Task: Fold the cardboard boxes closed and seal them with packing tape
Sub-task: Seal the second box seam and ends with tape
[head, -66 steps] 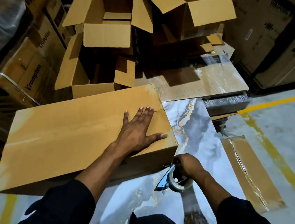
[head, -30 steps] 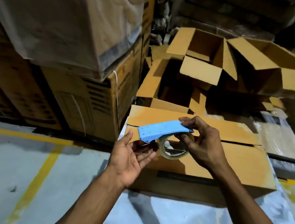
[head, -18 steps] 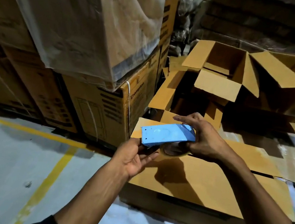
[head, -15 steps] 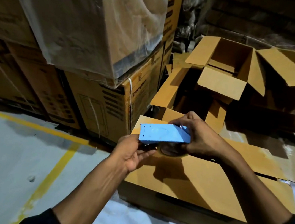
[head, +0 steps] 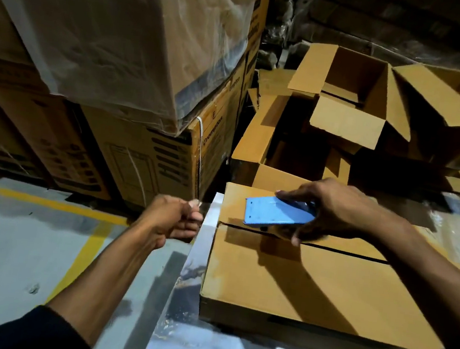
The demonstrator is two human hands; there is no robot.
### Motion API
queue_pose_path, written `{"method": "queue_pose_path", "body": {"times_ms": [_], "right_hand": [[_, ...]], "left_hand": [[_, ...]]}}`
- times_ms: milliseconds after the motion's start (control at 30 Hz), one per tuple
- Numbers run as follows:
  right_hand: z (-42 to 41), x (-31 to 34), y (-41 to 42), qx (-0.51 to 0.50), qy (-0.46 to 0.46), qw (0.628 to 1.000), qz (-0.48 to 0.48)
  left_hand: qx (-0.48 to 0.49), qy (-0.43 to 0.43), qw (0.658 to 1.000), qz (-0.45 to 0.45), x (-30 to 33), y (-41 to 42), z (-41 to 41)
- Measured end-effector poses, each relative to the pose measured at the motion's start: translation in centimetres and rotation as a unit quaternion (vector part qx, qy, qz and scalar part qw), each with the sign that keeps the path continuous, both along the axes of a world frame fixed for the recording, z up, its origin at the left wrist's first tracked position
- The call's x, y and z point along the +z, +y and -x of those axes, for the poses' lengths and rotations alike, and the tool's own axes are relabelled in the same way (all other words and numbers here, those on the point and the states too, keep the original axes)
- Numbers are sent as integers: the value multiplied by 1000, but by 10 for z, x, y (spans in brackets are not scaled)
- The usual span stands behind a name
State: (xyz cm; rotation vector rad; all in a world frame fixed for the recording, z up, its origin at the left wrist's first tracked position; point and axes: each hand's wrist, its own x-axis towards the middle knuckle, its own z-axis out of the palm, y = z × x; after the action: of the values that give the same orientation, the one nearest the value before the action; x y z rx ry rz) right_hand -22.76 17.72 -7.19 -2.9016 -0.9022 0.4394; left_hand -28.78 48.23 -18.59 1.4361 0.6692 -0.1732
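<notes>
A flat brown cardboard box (head: 316, 289) lies on a marbled sheet in front of me, its two top flaps folded shut with a dark seam between them. My right hand (head: 331, 210) grips a blue tape dispenser (head: 276, 215) and holds it low over the left end of that seam. Left of the box's edge, my left hand (head: 172, 219) pinches the pulled-out end of the tape (head: 195, 203) between thumb and fingers. The clear strip between hand and dispenser is hard to make out.
Several open empty cartons (head: 344, 107) are piled behind the box. A tall stack of printed cartons (head: 149, 161) under plastic wrap (head: 119, 27) stands at the left. The grey floor carries yellow lines (head: 80, 254). A glossy marbled sheet (head: 175, 327) lies under the box.
The dispenser has come down from mid-air onto the left end of the box's seam. My left hand has left the dispenser's underside and drawn leftward, pinching the tape end.
</notes>
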Motion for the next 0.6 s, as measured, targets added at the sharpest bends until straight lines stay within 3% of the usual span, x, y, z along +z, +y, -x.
{"method": "queue_pose_path", "body": {"times_ms": [233, 400, 600], "right_hand": [[-7, -32, 15, 10, -10, 994, 104], [-16, -48, 22, 6, 3, 993, 118], [-20, -52, 23, 6, 12, 993, 116]], "left_hand": [[7, -5, 999, 34, -42, -13, -9], [38, -1, 999, 16, -77, -17, -7], [34, 38, 997, 57, -94, -23, -3]]}}
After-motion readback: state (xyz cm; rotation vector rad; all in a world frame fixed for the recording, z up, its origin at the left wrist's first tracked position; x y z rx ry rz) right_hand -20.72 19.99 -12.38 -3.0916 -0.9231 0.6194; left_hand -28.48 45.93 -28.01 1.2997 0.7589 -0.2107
